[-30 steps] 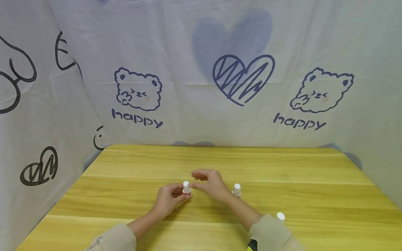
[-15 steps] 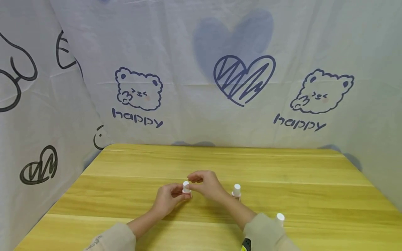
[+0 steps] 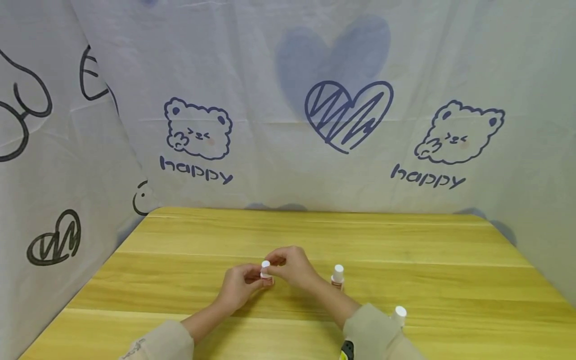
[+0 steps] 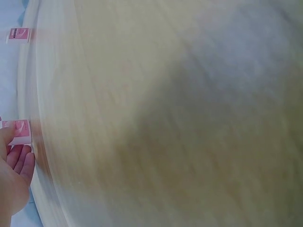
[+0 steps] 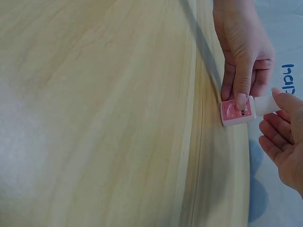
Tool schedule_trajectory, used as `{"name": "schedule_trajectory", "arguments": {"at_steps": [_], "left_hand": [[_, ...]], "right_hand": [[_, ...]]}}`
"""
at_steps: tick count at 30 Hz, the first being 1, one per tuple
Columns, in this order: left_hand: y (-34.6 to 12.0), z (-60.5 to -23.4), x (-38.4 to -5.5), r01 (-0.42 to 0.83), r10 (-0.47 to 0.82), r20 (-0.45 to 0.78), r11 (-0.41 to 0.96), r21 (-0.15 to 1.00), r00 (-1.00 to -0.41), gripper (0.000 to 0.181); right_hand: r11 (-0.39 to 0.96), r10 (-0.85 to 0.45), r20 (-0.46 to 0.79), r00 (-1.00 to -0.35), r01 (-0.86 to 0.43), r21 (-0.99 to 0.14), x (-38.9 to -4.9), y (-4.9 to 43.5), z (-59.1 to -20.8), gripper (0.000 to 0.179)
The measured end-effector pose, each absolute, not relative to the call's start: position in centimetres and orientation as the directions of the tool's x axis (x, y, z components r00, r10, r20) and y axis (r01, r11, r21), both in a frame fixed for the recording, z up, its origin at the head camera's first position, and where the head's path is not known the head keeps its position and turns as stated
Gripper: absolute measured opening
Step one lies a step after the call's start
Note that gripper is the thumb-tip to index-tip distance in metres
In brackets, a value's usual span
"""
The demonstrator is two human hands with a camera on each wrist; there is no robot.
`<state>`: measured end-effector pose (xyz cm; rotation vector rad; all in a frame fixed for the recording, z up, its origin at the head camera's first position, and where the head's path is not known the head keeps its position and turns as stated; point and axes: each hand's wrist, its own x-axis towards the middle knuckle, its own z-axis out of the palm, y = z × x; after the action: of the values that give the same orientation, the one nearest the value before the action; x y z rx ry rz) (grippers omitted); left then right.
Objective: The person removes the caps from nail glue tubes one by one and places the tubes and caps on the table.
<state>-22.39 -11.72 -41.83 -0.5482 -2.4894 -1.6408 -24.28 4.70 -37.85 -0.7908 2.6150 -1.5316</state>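
A small white bottle (image 5: 232,113) with a pink label stands near the middle of the table in the head view. My left hand (image 3: 236,289) grips its body from the left, the thumb lying across the label in the right wrist view. From the right, my right hand (image 3: 294,269) pinches the tall white cap (image 5: 266,105) between thumb and index finger. Its other fingers are loosely bent beneath in the right wrist view. In the left wrist view, the bottle's pink label (image 4: 23,127) shows beside the left fingers.
A second bottle (image 3: 337,277) of the same kind stands right of my hands, behind the right forearm. A third white cap (image 3: 399,315) shows beside the right sleeve, its bottle mostly hidden. Printed cloth (image 3: 288,185) hangs behind the wooden table (image 3: 180,235).
My right hand has moved left and slightly down, from beside the cap to pinching it. The left hand keeps its grip on the bottle. The second bottle shows more as the right forearm shifts.
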Motion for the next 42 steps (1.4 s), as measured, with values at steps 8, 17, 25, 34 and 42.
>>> {"name": "schedule_trajectory", "arguments": {"at_steps": [8, 17, 25, 34, 42], "left_hand": [[-11.79, -41.80, -22.38, 0.349, 0.237, 0.276, 0.364, 0.864, -0.931, 0.019], [-11.92, -41.90, -22.57, 0.353, 0.255, 0.271, 0.372, 0.859, -0.928, 0.017], [-11.87, -41.94, -22.61, 0.342, 0.253, 0.259, 0.375, 0.862, -0.932, 0.018], [-11.94, -41.95, -22.68, 0.369, 0.274, 0.279, 0.375, 0.850, -0.920, 0.017], [-11.84, -41.96, -22.75, 0.370, 0.257, 0.284, 0.405, 0.836, -0.924, 0.016]], "right_hand": [[0.395, -0.429, 0.242, -0.870, -0.421, -0.817, -24.35, 4.44, -37.71, 0.012], [0.410, -0.425, 0.256, -0.868, -0.437, -0.801, -24.38, 4.07, -37.65, 0.011], [0.422, -0.407, 0.264, -0.874, -0.437, -0.794, -24.22, 3.88, -37.47, 0.009], [0.438, -0.393, 0.272, -0.878, -0.439, -0.785, -24.15, 3.87, -37.42, 0.009], [0.473, -0.393, 0.259, -0.882, -0.435, -0.766, -24.16, 3.79, -37.32, 0.010]]}}
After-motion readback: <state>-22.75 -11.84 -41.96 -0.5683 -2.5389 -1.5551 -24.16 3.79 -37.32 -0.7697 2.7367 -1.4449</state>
